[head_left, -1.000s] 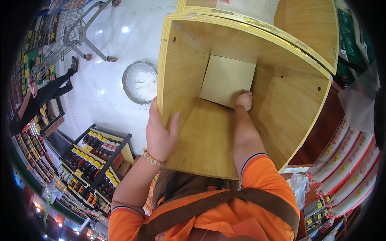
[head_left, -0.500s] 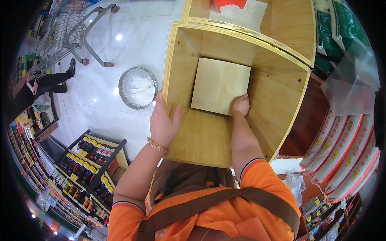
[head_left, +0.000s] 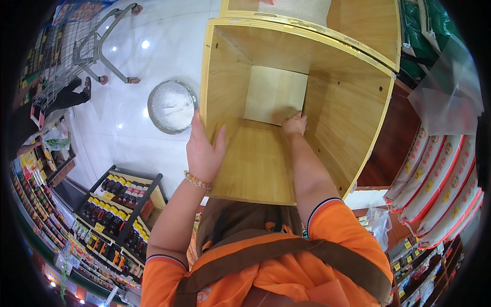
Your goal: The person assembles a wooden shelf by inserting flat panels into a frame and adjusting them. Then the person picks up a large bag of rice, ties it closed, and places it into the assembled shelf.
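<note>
A deep wooden bin (head_left: 348, 128) stands open in front of me, and a pale square wooden board (head_left: 271, 92) lies low inside it, toward the far end. My right hand (head_left: 295, 124) reaches down into the bin, its fingers curled at the board's near right corner; the fingertips are partly hidden. At the bin's left wall, my left hand (head_left: 203, 153) clasps the edge, thumb on the inner side and fingers over the rim. A round metal pan (head_left: 173, 131) holding white grains or powder rests on the floor to the left.
Behind the bin adjoins another wooden bin (head_left: 365, 25) with white grain in it. Stacked sacks (head_left: 429, 179) and a clear plastic sheet (head_left: 445, 97) are at right. A shopping cart (head_left: 105, 56), a person's leg (head_left: 66, 100) and a bottle rack (head_left: 125, 192) occupy the left.
The board has gone deeper into the bin and looks smaller, my right hand moving down with it. My left hand stays on the bin's left edge. The person by the cart has shifted.
</note>
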A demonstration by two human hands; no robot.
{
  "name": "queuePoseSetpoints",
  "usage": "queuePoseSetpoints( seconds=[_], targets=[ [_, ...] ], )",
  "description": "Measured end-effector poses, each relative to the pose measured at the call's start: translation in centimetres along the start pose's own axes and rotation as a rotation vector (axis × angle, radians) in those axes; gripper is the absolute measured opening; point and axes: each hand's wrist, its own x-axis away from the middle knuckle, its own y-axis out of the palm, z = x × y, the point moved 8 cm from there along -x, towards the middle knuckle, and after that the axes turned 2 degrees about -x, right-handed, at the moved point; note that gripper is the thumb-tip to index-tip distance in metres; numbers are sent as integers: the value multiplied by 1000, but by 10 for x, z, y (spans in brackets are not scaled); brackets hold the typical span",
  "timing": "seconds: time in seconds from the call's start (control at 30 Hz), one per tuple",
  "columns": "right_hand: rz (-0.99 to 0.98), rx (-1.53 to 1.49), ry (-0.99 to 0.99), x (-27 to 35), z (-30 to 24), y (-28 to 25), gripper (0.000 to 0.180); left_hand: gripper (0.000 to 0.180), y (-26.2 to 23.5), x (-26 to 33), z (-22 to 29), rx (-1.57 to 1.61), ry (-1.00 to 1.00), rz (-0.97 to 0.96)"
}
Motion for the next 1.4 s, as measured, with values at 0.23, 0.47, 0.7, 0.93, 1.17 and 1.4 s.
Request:
queuePoseSetpoints(
  seconds=[0.23,0.47,0.7,0.93,1.17,1.4],
  targets=[
    [51,-79,187,-64,28,39,78,66,2,2,-5,-35,-80,-35],
    [187,-45,363,-50,2,13,65,65,0,-2,-1,-27,-110,-41],
    [201,-288,391,-28,4,-12,40,65,0,0,1,-25,-73,-42],
    [315,-408,455,13,9,-38,56,64,0,-2,2,-1,-56,-28],
    [376,-458,368,35,14,-70,66,65,-1,-1,1,13,-61,-33],
    [302,-436,156,10,12,-57,61,66,1,0,0,21,-41,-28]
  ],
)
